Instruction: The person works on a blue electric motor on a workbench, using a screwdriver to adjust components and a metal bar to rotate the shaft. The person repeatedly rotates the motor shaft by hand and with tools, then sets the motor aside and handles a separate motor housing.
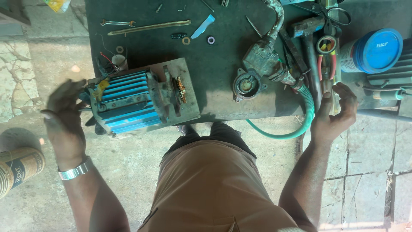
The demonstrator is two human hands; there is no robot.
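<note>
At the near edge of the bench (223, 81), a person stands over a blue finned motor (128, 101) on a metal plate that overhangs the near left corner. The left hand (64, 116), fingers spread, rests against the motor's wired end; whether it grips anything cannot be told. The right hand (337, 114), fingers loosely curled and apart, touches tools at the near right edge, beside a green hose (300, 124) looping off the bench. A grey pump (259, 64) sits mid-bench; its pipe is cut off at the top. A blue-lidded tub (373, 50) at the right is closed, its contents hidden. A tin (17, 169) on the floor at left is partly cropped.
</note>
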